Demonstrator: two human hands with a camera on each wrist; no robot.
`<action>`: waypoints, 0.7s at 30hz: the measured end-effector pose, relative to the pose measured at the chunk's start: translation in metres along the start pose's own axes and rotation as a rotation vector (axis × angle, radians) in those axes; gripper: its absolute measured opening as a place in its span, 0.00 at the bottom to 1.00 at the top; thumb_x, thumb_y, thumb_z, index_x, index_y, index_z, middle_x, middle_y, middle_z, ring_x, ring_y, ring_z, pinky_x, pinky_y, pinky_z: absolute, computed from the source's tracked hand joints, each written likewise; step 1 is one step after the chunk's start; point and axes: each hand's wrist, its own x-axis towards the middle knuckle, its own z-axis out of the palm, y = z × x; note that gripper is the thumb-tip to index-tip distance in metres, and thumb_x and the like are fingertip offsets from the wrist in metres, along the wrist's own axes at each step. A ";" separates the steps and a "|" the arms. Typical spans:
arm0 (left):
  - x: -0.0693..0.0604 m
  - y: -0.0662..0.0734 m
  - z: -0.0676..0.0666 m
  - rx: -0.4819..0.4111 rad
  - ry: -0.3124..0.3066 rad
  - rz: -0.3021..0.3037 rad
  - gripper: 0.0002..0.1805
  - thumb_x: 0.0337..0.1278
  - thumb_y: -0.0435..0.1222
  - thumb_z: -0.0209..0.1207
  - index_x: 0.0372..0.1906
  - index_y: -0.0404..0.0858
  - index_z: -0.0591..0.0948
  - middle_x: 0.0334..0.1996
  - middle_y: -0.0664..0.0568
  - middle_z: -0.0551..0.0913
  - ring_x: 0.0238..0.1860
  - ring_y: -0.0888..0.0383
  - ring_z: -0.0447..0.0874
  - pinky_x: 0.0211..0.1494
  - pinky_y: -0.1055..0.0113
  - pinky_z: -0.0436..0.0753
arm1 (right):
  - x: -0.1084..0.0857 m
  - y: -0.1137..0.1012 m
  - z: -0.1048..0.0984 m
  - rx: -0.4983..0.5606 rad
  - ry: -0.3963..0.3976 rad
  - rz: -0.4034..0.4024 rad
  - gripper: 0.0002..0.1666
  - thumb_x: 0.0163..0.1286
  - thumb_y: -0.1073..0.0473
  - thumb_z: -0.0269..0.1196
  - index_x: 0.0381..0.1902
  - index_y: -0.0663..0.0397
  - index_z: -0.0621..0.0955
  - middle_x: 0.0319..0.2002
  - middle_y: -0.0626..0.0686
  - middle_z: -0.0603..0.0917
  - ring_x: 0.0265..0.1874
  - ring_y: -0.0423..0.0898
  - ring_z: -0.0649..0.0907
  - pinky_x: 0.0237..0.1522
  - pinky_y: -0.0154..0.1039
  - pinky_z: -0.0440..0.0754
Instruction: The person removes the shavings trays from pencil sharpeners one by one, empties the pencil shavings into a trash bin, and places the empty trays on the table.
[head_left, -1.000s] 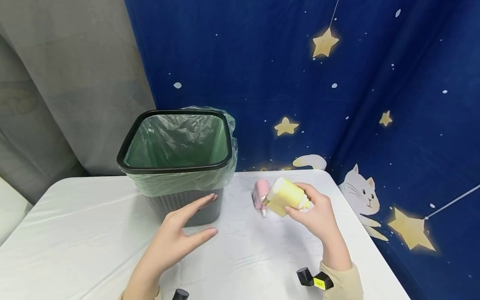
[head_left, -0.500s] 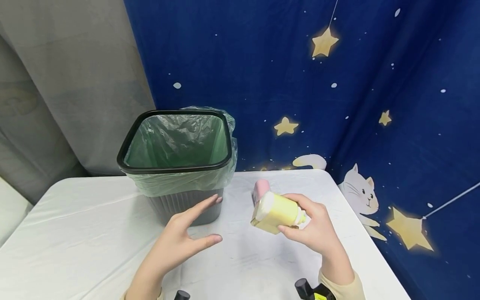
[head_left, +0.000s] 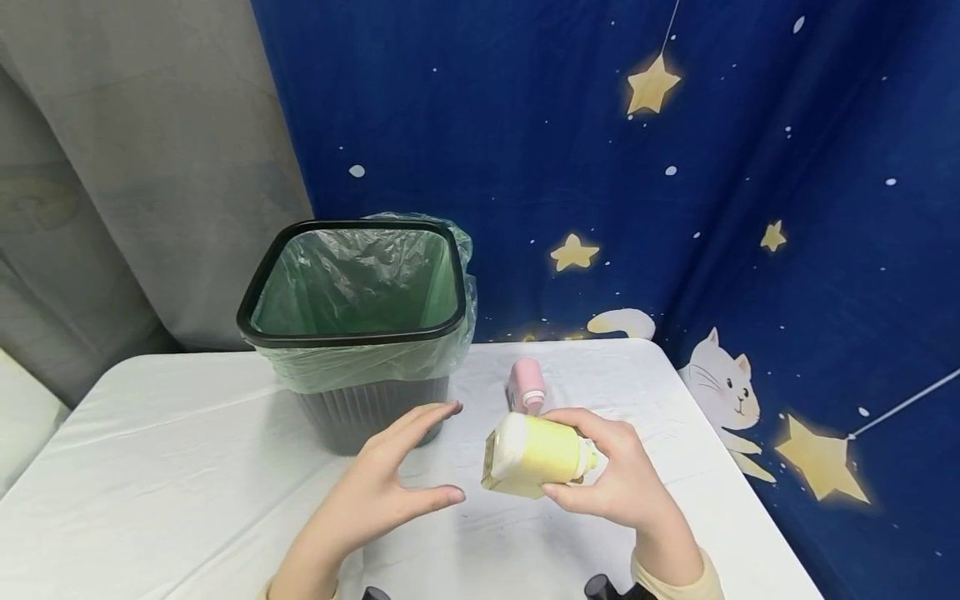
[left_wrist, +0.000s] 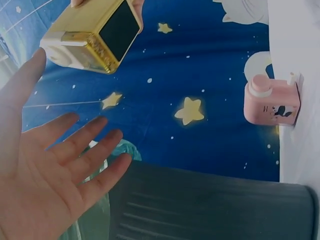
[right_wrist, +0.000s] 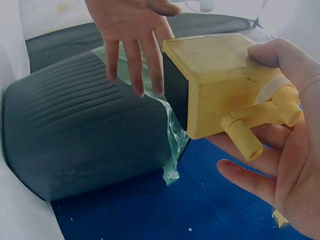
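Note:
In the head view my right hand (head_left: 611, 475) grips a yellow hand-crank pencil sharpener (head_left: 540, 450) near its crank end, thumb on one side and fingers on the other. Its crank arm and knob show in the right wrist view, where a dark panel (right_wrist: 176, 92) covers one face of the yellow body. My left hand (head_left: 390, 479) hovers to the left of the sharpener, fingers spread and thumb apart, with nothing in it. Behind the yellow sharpener a pink pencil sharpener (head_left: 527, 382) sits on the white table; a small cartoon picture marks its side in the left wrist view.
A grey bin (head_left: 360, 408) with a black rim and a green plastic liner (head_left: 375, 367) stands on the table (head_left: 187, 467), beyond my left hand. Behind the table hang a grey curtain (head_left: 165, 167) and a blue starry curtain (head_left: 510, 125).
My right hand has brought the yellow pencil sharpener toward me and to the left, uncovering more of the pink one. My left hand has shifted slightly right and nearer.

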 end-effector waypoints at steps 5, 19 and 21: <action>0.001 -0.001 0.006 0.001 -0.001 0.061 0.44 0.42 0.44 0.74 0.68 0.42 0.68 0.59 0.55 0.73 0.60 0.56 0.72 0.60 0.60 0.72 | 0.000 -0.002 0.003 0.026 -0.030 -0.011 0.34 0.44 0.59 0.77 0.52 0.56 0.79 0.41 0.52 0.84 0.34 0.44 0.81 0.38 0.33 0.79; 0.000 0.003 0.014 -0.013 -0.032 0.056 0.34 0.44 0.45 0.73 0.60 0.45 0.76 0.52 0.61 0.77 0.53 0.60 0.75 0.55 0.61 0.76 | 0.000 -0.003 0.011 0.041 -0.074 -0.063 0.35 0.46 0.58 0.77 0.53 0.58 0.78 0.42 0.53 0.84 0.36 0.44 0.82 0.41 0.33 0.79; 0.000 0.003 0.014 -0.019 -0.034 0.074 0.33 0.43 0.43 0.74 0.58 0.44 0.77 0.51 0.60 0.78 0.52 0.60 0.76 0.55 0.62 0.76 | 0.000 -0.003 0.012 0.048 -0.074 -0.067 0.35 0.46 0.58 0.77 0.53 0.58 0.78 0.42 0.53 0.84 0.36 0.44 0.82 0.41 0.33 0.79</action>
